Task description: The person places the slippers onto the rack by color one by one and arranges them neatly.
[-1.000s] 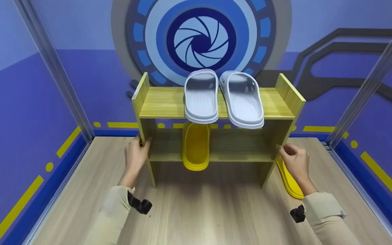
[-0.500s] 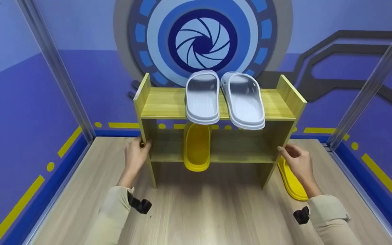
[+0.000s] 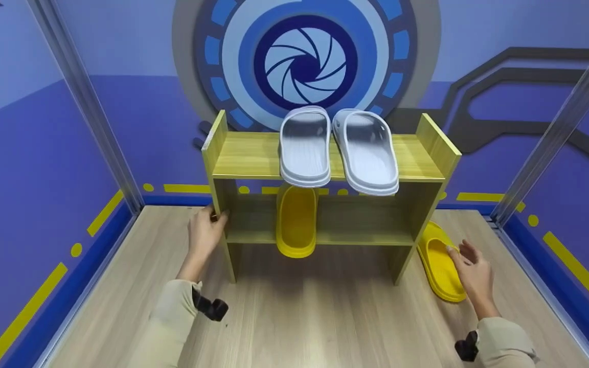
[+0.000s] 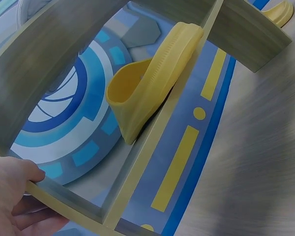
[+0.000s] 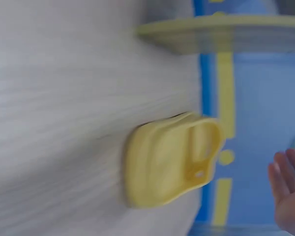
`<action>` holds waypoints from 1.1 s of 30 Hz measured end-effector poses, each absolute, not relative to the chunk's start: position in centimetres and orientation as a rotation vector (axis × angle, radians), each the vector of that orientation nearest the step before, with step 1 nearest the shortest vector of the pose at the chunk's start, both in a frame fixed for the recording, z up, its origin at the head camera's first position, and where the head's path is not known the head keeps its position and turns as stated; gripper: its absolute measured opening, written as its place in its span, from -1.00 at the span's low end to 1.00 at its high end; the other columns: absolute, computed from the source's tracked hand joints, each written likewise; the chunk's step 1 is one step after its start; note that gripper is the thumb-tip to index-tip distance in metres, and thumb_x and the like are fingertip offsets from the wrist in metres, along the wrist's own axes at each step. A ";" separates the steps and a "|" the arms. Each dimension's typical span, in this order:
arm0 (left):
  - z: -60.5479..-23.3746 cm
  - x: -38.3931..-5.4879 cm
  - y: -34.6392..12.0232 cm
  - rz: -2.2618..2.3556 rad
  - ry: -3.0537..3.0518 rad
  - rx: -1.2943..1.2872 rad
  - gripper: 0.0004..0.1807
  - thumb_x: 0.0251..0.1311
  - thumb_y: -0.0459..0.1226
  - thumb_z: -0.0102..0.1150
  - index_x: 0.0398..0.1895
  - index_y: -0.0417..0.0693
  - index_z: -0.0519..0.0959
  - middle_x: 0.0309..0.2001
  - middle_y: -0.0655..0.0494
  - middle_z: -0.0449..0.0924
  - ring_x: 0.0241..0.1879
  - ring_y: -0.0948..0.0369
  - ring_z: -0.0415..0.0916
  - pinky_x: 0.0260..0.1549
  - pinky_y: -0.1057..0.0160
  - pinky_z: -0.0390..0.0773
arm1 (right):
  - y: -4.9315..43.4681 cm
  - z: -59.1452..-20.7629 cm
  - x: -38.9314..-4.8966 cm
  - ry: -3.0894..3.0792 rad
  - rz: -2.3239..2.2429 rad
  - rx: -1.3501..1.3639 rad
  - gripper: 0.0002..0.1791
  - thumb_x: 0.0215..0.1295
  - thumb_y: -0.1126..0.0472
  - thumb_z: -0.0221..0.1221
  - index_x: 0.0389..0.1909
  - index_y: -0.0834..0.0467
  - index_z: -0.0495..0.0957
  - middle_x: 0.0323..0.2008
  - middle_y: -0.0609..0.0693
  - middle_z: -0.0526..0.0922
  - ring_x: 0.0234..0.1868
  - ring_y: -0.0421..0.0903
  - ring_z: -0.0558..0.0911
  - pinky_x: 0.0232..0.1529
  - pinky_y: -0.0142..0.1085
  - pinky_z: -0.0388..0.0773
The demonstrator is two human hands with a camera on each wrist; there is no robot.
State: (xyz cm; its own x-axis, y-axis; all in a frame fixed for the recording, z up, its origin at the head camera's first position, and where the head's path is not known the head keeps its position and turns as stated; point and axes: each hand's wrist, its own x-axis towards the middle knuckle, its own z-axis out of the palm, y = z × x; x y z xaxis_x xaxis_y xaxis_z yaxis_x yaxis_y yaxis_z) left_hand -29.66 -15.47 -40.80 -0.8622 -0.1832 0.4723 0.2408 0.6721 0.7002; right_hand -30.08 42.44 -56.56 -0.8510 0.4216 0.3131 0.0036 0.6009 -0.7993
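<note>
My left hand (image 3: 206,232) grips the left side panel of a wooden two-tier shoe rack (image 3: 248,153), thumb on the inner side and fingers outside, as the left wrist view also shows. On the rack's lower shelf sits a yellow clog (image 3: 296,225), its heel toward me and overhanging the front edge. To the right of the rack, a second yellow clog (image 3: 440,271) lies on the table. Over that clog's right edge is my right hand (image 3: 476,276), holding nothing, its fingers loosely extended. The right wrist view is blurred.
Two light grey clogs (image 3: 306,153) stand side by side on the rack's top shelf, heels overhanging the front. The table (image 3: 294,327) is light wood, bounded by blue-purple printed walls (image 3: 131,128) and metal corner posts (image 3: 555,117).
My right hand has left the rack's right side panel and moved right and toward me, uncovering more of the yellow clog on the table. My left hand stays at the left panel.
</note>
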 end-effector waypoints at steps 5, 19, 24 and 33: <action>-40.8 -29.7 -15.4 -1.103 -2.359 -0.055 -0.79 0.09 -0.29 0.10 -0.37 -0.33 0.54 -0.38 -0.19 0.57 -0.38 -0.01 0.53 -0.44 0.06 0.49 | 45.2 -62.2 -30.9 -2.449 1.169 -0.393 -0.10 0.08 -0.25 0.04 0.34 0.10 -0.05 0.25 0.18 0.13 0.20 0.13 0.15 0.09 0.05 0.10; -40.8 -29.7 -15.5 -1.106 -2.358 -0.044 -0.79 0.08 -0.30 0.10 -0.37 -0.35 0.53 -0.38 -0.20 0.56 -0.38 -0.02 0.53 -0.44 0.05 0.49 | 38.4 -57.1 -25.2 -2.647 1.208 -0.628 0.09 0.06 -0.12 0.15 0.30 0.36 -0.34 0.21 0.46 -0.17 0.20 0.34 -0.07 0.15 0.09 -0.14; -40.8 -29.7 -15.4 -1.106 -2.355 -0.044 -0.80 0.07 -0.30 0.11 -0.38 -0.34 0.54 -0.38 -0.19 0.56 -0.38 -0.01 0.53 -0.44 0.06 0.49 | 38.7 -58.1 -25.3 -2.708 1.088 -0.600 0.16 -0.03 -0.12 0.20 0.28 0.41 -0.35 0.17 0.49 -0.10 0.17 0.36 -0.03 0.14 0.10 -0.13; -40.9 -29.7 -15.5 -1.115 -2.361 -0.045 -0.79 0.08 -0.30 0.10 -0.34 -0.34 0.54 -0.34 -0.20 0.56 -0.34 -0.02 0.53 -0.40 0.05 0.49 | 38.5 -58.3 -25.5 -2.783 1.010 -0.648 0.19 -0.07 -0.16 0.21 0.26 0.43 -0.33 0.06 0.47 0.05 0.09 0.34 0.07 0.10 0.14 -0.10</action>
